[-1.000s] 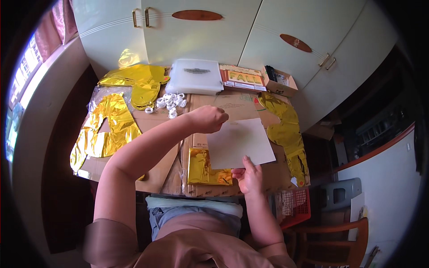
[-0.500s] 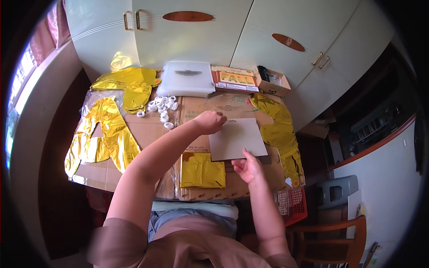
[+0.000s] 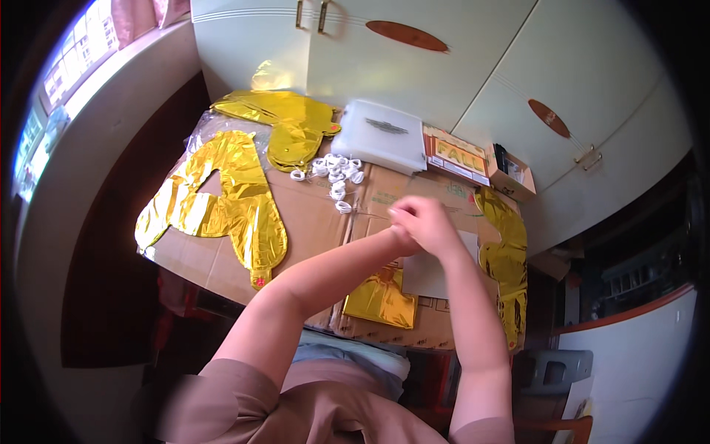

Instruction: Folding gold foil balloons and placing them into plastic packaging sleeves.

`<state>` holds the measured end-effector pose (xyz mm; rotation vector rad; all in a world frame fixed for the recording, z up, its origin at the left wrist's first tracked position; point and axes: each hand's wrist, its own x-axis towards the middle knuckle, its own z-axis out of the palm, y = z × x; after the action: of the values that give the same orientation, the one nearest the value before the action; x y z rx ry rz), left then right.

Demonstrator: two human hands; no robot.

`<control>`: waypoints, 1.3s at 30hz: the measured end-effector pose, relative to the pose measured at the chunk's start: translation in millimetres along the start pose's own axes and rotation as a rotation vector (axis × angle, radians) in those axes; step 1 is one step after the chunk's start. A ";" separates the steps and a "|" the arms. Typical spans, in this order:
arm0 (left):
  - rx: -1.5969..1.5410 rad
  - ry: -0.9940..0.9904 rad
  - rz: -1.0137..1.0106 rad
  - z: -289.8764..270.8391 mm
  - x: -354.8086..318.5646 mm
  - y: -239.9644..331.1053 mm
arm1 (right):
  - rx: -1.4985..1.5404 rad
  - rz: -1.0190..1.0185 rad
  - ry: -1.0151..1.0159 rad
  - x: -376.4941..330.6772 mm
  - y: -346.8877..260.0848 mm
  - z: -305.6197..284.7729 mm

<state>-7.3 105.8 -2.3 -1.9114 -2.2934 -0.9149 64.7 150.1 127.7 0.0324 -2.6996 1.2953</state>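
Behind hands: white plastic pkg, orange-label box beside.

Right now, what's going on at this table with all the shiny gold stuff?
A person sits at a table covered in flattened cardboard, both hands together above a white sheet: the left hand against the right hand. What they hold cannot be seen. Flat gold foil balloons lie to the left, a pile of small white rings ahead, and a white plastic box beyond.
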 end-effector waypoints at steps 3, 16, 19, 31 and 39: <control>-0.049 0.130 0.113 24.4 5.8 -15.6 | -0.248 -0.069 -0.183 64.4 4.5 49.5; -0.119 0.386 0.015 26.9 -0.3 -14.2 | -0.218 -0.128 -0.023 17.1 -0.2 -19.0; 0.323 -0.161 0.033 -14.0 0.1 0.7 | -0.341 0.079 -0.008 -43.7 2.9 -71.1; 0.193 0.001 0.053 -26.8 -1.6 4.2 | -0.357 0.186 0.033 -113.9 88.0 -51.8; -0.194 0.297 -0.232 -97.0 -92.7 52.4 | -0.140 0.307 0.336 -191.5 41.0 -13.7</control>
<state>29.9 -15.7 65.4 -1.4584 -2.3463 -1.3869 252.4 178.0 77.3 -0.5812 -2.5562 1.0593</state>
